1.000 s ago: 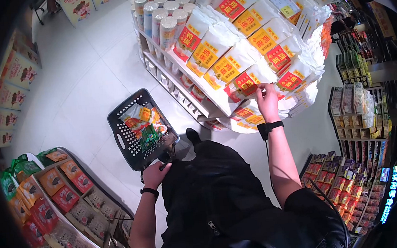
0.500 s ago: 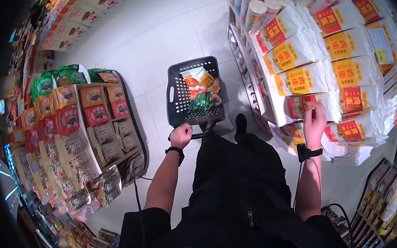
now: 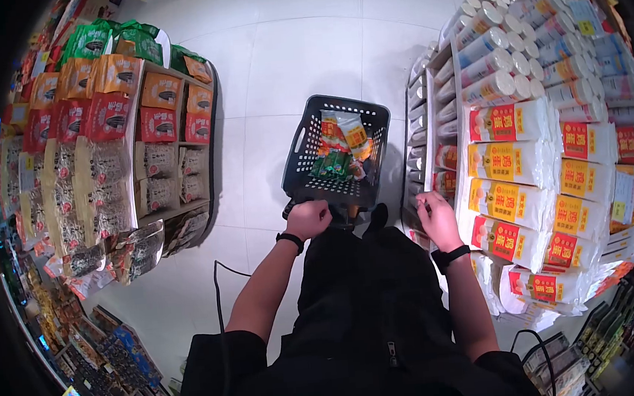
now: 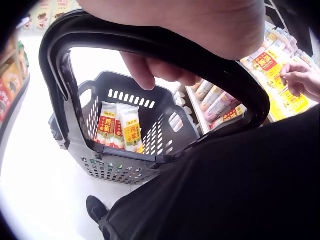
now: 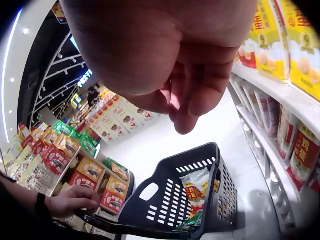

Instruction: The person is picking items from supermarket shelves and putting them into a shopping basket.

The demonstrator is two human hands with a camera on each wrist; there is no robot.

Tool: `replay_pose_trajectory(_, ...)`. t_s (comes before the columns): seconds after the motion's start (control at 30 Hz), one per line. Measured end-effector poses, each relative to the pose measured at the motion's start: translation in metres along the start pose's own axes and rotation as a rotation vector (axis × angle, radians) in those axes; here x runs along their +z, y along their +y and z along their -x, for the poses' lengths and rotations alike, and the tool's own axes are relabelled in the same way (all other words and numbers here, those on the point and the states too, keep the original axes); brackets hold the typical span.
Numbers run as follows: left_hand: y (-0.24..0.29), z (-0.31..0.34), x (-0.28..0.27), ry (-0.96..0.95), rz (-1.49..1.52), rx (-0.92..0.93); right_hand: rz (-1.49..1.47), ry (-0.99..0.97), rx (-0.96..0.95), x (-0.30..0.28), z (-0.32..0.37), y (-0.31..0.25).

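Note:
My left hand [image 3: 309,219] grips the black handle [image 4: 150,40] of a dark grey plastic basket [image 3: 299,136], which hangs in front of my legs. Inside the basket lie a few packets [image 3: 342,140] with red and yellow labels and something green. The same packets [image 4: 120,127] show in the left wrist view. My right hand [image 3: 435,215] hovers beside the lower shelf edge, right of the basket. Its fingers [image 5: 185,90] are loosely curled with nothing in them. The left hand [image 5: 75,200] on the handle also shows in the right wrist view.
A shelf on the right holds white noodle packets [image 3: 515,160] with red and yellow labels, with round tubes [image 3: 499,57] above them. A low display of snack bags [image 3: 104,140] stands on the left. White tiled floor [image 3: 305,42] lies between them. A cable [image 3: 217,295] hangs by my left arm.
My right hand has come off the packet on the shelf and dropped to the shelf's lower edge. The view has swung round. My left hand keeps hold of the basket.

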State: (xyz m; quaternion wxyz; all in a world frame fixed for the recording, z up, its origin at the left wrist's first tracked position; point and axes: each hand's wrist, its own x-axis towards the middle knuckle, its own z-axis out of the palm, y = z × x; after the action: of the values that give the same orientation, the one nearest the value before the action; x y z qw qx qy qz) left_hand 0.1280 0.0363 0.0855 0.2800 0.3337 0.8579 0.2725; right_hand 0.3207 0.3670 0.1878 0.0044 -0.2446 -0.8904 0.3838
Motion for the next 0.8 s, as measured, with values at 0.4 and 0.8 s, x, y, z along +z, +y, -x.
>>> replay_pose_trajectory(0.4,-0.019,-0.011,-0.012,-0.049,0.046,0.024,0.202,-0.377,-0.096,0.17,-0.251,0.046)
replay_pose_trajectory(0.8,-0.023,-0.047,0.0,0.025,-0.021,-0.042,0.601,-0.61,-0.273,0.392,-0.464,0.202)
